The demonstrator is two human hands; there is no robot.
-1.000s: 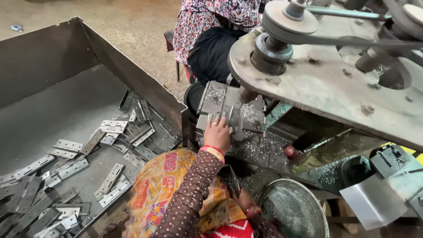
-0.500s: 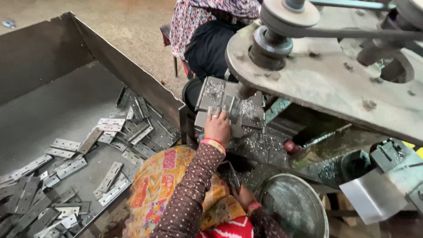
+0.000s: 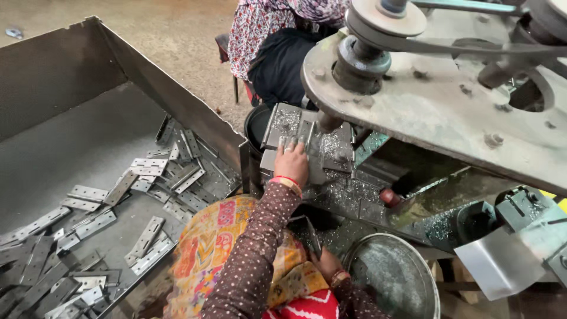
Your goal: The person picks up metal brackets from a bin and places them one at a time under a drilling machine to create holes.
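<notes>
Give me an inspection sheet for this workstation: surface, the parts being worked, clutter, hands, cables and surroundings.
Surface: grey metal machine bed, strewn with shiny metal shavings.
Job's things: flat grey metal plate on the bed beneath the machine head; dark flat metal piece lower down.
Clutter: grey steel hinge plates heaped loose in the large sheet-metal bin; round metal tub at lower right.
Grips: left hand laid flat, fingers open, on the flat grey metal plate; right hand closed on the dark flat metal piece.
Cables: nothing seen; a drive belt runs round the pulley.
Surroundings: another person in patterned cloth sits behind the machine; concrete floor.
</notes>
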